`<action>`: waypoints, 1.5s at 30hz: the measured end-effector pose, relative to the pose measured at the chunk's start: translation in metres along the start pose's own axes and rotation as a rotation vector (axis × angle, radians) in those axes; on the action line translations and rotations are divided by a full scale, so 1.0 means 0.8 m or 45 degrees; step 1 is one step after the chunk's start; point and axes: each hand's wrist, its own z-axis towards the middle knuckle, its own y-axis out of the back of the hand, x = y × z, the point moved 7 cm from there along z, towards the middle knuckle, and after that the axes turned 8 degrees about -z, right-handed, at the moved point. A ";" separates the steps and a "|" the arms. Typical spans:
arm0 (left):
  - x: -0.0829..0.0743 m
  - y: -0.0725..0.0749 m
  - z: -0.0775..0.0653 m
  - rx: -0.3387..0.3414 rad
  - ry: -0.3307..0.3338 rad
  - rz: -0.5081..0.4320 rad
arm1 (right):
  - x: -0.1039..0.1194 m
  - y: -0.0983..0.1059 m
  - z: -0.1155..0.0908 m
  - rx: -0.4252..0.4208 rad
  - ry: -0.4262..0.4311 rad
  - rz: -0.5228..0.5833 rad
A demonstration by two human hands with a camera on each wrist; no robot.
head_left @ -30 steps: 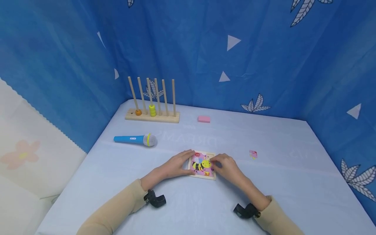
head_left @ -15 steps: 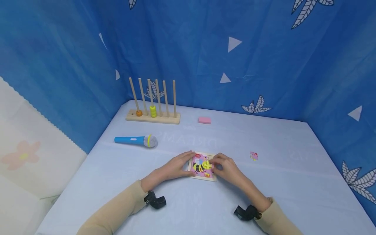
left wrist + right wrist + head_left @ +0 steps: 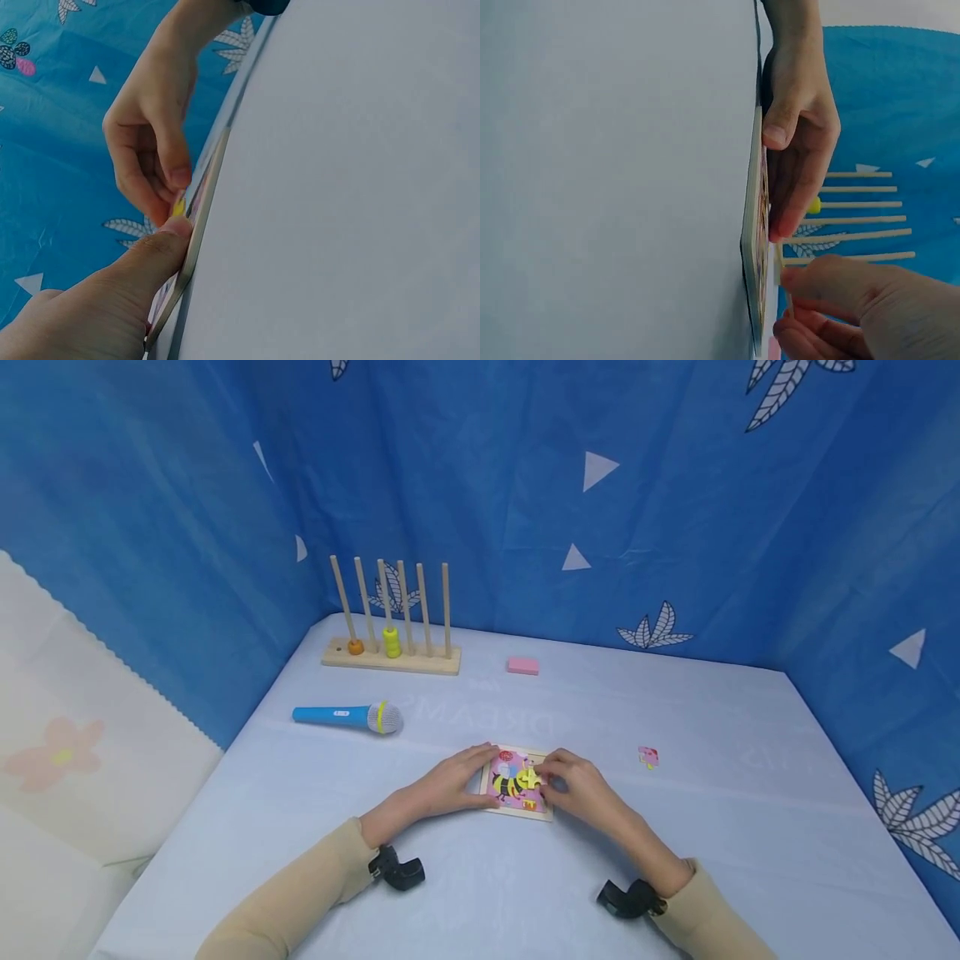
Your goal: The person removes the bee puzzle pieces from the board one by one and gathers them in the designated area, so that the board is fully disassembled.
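Observation:
A small wooden-framed jigsaw puzzle [image 3: 517, 813] with a bee picture on pink lies on the table in the head view. My left hand [image 3: 448, 785] holds its left side, thumb on the near corner and fingers at the far one. Over the puzzle's right part, my right hand [image 3: 583, 787] pinches a yellow puzzle piece [image 3: 531, 777] between thumb and fingers. That piece looks raised from the picture, and its yellow face [image 3: 179, 207] shows between the hands in the left wrist view. Its right end is hidden by the right fingers.
A loose pink puzzle piece [image 3: 648, 757] lies to the right. Beyond the hands are a blue toy microphone [image 3: 341, 717], a pink block [image 3: 522, 666] and a wooden peg stand [image 3: 390, 663] with orange and yellow beads. A blue curtain [image 3: 487, 485] hangs behind the table.
The yellow piece lay nearly level with the picture one second ago; now it stands tilted up from it in my right hand. My left hand keeps its place.

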 end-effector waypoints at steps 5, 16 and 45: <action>0.000 -0.002 0.001 0.010 0.005 0.001 | -0.021 0.024 -0.010 -0.026 -0.118 0.087; 0.004 -0.003 0.001 0.011 0.032 0.004 | -0.118 0.089 -0.090 -0.165 -0.239 0.005; 0.003 -0.003 -0.001 0.023 0.015 -0.002 | -0.153 0.085 -0.127 -0.087 -0.303 -0.106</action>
